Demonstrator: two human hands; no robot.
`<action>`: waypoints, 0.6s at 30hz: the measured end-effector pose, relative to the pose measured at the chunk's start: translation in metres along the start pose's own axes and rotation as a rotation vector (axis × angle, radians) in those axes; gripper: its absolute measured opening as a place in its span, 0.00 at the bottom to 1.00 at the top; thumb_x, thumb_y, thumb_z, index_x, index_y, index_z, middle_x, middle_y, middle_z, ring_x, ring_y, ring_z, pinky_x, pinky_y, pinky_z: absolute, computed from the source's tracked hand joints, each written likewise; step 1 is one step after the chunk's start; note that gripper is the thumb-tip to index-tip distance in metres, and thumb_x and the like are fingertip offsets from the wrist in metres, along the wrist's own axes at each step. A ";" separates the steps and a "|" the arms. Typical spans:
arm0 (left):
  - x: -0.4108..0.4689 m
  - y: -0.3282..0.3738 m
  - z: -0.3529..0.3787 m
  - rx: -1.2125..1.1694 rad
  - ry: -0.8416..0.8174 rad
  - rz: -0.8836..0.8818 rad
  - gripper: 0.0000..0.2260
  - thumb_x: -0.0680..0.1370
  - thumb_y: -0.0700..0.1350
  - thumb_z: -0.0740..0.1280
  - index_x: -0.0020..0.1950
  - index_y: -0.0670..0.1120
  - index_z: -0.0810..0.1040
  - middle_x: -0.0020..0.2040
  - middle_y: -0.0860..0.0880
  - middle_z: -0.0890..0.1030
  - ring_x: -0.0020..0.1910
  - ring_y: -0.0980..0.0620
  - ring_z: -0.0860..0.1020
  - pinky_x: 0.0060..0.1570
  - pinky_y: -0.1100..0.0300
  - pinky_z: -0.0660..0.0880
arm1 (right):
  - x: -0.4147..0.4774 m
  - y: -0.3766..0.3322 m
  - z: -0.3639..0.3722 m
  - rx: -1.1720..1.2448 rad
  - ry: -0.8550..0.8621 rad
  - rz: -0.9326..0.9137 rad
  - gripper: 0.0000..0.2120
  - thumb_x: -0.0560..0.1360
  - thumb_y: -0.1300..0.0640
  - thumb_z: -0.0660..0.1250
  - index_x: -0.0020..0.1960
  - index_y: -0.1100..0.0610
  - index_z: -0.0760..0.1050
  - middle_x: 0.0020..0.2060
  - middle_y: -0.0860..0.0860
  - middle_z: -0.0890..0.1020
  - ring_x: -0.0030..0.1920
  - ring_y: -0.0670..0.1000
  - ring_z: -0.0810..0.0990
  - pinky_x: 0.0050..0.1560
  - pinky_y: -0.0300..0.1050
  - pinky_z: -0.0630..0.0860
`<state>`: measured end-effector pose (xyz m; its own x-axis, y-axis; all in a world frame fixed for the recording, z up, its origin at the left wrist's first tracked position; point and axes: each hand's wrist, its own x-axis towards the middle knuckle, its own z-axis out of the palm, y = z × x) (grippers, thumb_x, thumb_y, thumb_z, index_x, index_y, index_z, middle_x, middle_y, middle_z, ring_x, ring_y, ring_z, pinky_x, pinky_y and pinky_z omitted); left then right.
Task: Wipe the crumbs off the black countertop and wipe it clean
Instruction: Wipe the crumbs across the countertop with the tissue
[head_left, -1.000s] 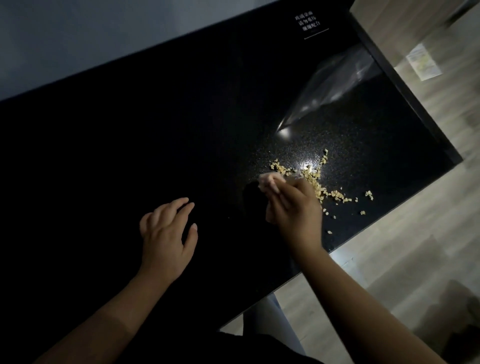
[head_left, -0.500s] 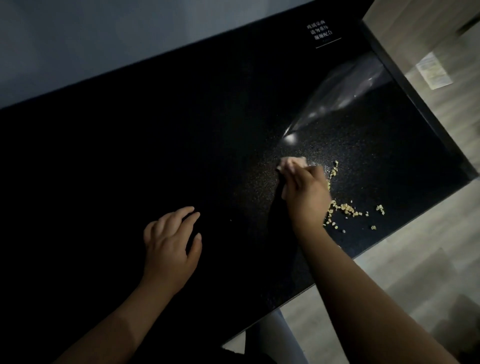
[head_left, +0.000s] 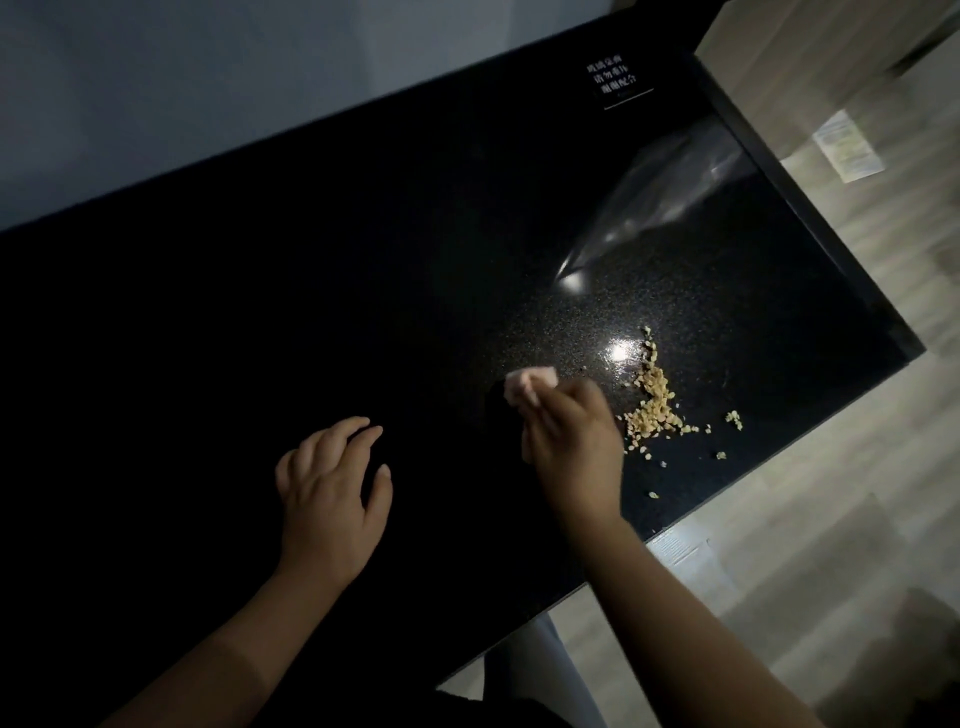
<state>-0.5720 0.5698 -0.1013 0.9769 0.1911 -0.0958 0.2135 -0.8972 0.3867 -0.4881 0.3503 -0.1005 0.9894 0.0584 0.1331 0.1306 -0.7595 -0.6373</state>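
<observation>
- Change vs 0.5 s ago: R hand (head_left: 571, 431) has pulled back off the crumbs (head_left: 654, 405) and now sits just to their left. The crumbs show in full again, bunched tighter than 1 s ago.
- R hand grip: fingers curled round a pale cloth (head_left: 530, 382), which pokes out at the fingertip end. Hand is motion-blurred, so contact with the counter (head_left: 260, 312) can't be confirmed.
- L hand (head_left: 332, 499): holds nothing, fingers loosely spread, appears to rest on the counter well left of the mess.
- Crumbs: on the counter's right part, near the front edge. Main band runs from beside the glare spot (head_left: 618, 353) down toward the front edge. A few strays lie further right and nearer the edge.
- Key relation: pile lies directly right of the R hand, its long axis across the hand's sweep line. R hand is much the nearer. The floor (head_left: 831, 467) is beyond the edge.
- Judgement: task partway, crumbs gathered but not removed. Next sweep probably goes rightward. Risk is scatter off the edge.
- Other: clear film (head_left: 665, 192) at the far right, apart from the crumbs.
</observation>
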 end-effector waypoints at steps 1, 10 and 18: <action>0.000 0.001 0.000 -0.002 0.002 -0.003 0.21 0.76 0.54 0.55 0.62 0.46 0.77 0.63 0.49 0.74 0.62 0.46 0.70 0.62 0.41 0.65 | -0.007 0.002 0.005 0.000 -0.023 0.003 0.09 0.78 0.52 0.67 0.55 0.54 0.81 0.41 0.49 0.74 0.38 0.48 0.74 0.36 0.42 0.70; -0.003 0.011 0.005 0.030 -0.050 -0.015 0.23 0.76 0.55 0.53 0.65 0.45 0.74 0.67 0.47 0.71 0.66 0.45 0.66 0.65 0.40 0.62 | -0.006 0.053 -0.016 -0.131 0.070 0.122 0.10 0.77 0.52 0.69 0.54 0.55 0.82 0.42 0.51 0.76 0.38 0.52 0.76 0.35 0.40 0.66; 0.003 0.047 0.016 -0.041 -0.069 0.037 0.23 0.76 0.55 0.54 0.66 0.47 0.73 0.69 0.51 0.69 0.69 0.52 0.61 0.68 0.40 0.61 | 0.010 0.058 -0.055 -0.033 0.147 0.112 0.09 0.76 0.55 0.70 0.53 0.56 0.83 0.41 0.52 0.76 0.38 0.46 0.74 0.37 0.39 0.68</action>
<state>-0.5594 0.5217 -0.0982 0.9813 0.1285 -0.1432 0.1785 -0.8857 0.4285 -0.4746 0.2711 -0.0939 0.9774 -0.1211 0.1735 0.0156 -0.7766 -0.6298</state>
